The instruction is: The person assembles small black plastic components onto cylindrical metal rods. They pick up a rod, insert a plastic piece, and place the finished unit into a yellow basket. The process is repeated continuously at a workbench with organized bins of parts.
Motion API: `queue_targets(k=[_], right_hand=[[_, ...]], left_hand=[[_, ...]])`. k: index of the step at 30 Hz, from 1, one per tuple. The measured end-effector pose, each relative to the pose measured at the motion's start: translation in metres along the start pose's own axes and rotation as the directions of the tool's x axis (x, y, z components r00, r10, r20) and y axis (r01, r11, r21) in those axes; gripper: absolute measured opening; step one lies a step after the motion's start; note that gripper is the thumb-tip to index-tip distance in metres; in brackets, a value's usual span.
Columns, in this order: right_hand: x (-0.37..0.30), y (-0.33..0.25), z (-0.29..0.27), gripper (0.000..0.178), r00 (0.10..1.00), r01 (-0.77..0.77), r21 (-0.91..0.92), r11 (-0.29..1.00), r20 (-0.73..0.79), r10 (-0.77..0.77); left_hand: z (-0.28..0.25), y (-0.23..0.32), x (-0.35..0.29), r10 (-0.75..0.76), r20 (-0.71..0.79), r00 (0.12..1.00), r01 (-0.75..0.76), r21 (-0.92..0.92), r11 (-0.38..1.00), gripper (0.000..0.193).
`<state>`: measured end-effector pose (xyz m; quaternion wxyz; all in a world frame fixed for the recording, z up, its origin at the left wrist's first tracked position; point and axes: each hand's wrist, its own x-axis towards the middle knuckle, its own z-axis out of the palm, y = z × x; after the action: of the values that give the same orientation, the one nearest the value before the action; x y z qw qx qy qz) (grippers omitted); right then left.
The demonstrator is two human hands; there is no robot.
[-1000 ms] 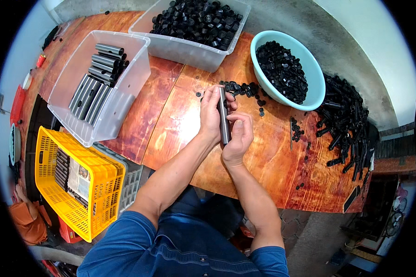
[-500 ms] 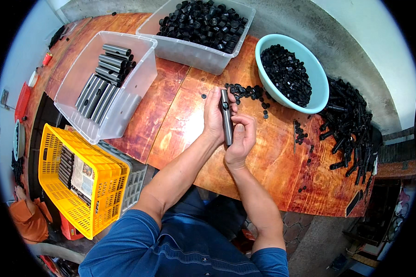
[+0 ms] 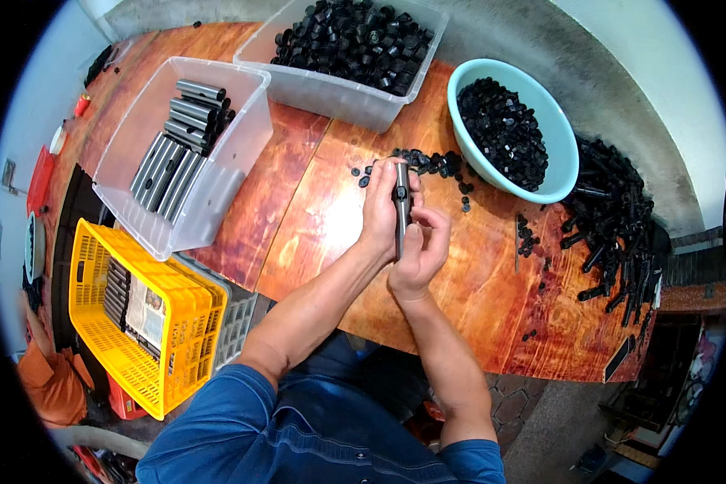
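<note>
A dark grey metal tube [image 3: 402, 211] stands nearly lengthwise between my hands, above the wooden table [image 3: 306, 234]. Its side has a round hole or fitting near the upper part, which looks dark. My left hand [image 3: 381, 214] is wrapped along the tube's left side, its fingertips partly hidden behind it. My right hand [image 3: 419, 254] closes around the lower end, thumb along the tube and fingers curled. Small black caps [image 3: 431, 161] lie scattered on the table just beyond my hands.
Similar tubes lie in a clear plastic bin [image 3: 246, 137] at left. Behind, another clear bin [image 3: 331, 105] holds black plugs. A pale blue basin [image 3: 569, 145] holds small black parts; black fittings [image 3: 613, 218] are heaped at right. A yellow crate [image 3: 194, 323] stands lower left, near another person's orange clothing [image 3: 52, 387].
The tube and both hands have shifted slightly right and down, and the tube now stands more upright in the picture. Both hands keep hold of it.
</note>
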<state>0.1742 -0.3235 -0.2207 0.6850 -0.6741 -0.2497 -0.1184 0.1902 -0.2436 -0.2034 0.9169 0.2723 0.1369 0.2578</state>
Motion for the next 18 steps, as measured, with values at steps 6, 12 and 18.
queue_targets(k=[6,12,18], right_hand=[[0.01,-0.003,-0.001,0.046,0.999,-0.038,0.05,0.998,0.038,0.036],[0.014,-0.006,-0.011,0.029,0.977,-0.215,0.132,0.968,0.027,0.213],[0.02,-0.004,-0.024,0.018,0.921,-0.376,0.167,0.912,0.181,0.346]], left_hand=[[-0.003,-0.003,0.002,-0.013,0.049,0.999,0.016,-0.066,0.998,0.03],[-0.008,0.006,0.009,-0.1,0.135,0.986,0.121,-0.16,0.98,0.036],[-0.02,0.0,0.013,-0.254,0.172,0.952,0.276,-0.12,0.954,0.039]])
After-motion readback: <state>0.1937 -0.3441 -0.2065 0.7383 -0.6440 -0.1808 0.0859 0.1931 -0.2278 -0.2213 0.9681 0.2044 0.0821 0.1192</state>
